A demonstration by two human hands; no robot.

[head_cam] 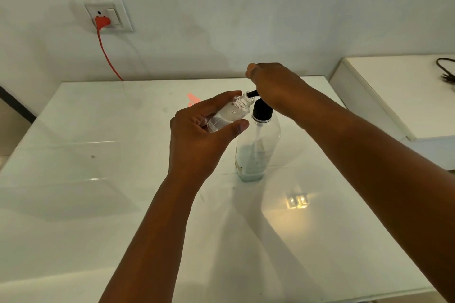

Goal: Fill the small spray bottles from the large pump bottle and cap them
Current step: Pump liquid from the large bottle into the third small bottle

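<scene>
Both bare forearms reach in from the near edge of the worktop (73, 204) and meet over its middle. The left hand (204, 135) is raised, palm turned right, its fingers (219, 103) and thumb curled round a small spray bottle (229, 114) held tilted. The right hand (275, 86) is higher and farther back, wrist bent down, resting on the pump head of a large pump bottle (256, 145); how its fingers lie is hidden behind the hand.
</scene>
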